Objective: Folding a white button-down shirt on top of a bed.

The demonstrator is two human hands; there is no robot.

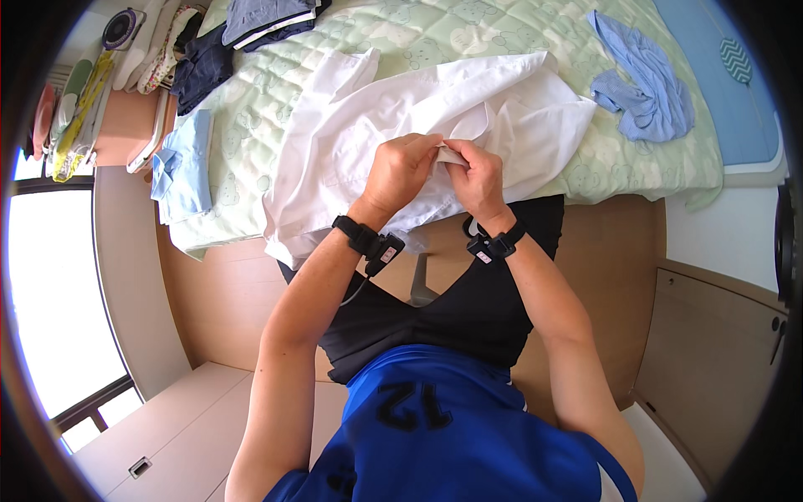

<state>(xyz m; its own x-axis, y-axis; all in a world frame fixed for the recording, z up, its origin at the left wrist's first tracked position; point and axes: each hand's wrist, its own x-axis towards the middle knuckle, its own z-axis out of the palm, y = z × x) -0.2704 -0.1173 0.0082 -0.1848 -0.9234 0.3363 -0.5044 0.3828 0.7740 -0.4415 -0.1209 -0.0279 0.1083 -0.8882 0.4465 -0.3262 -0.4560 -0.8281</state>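
Note:
A white shirt (351,132) lies spread and rumpled over the front edge of a bed with a green quilted cover (433,31). My left hand (401,170) pinches a small part of the white cloth between thumb and fingers, near the shirt's middle. Close beside it, almost touching, my right hand (477,176) grips the same narrow folded piece, which looks like a collar or cuff; which one I cannot tell. The fingertips hide part of the cloth. Each wrist wears a black strap with a small device.
A folded light blue shirt (188,169) lies at the bed's left edge. Dark folded clothes (204,69) and a grey-blue folded pile (270,22) are at the back left. A crumpled blue shirt (646,88) lies at the right. Shelves with various items stand at the far left.

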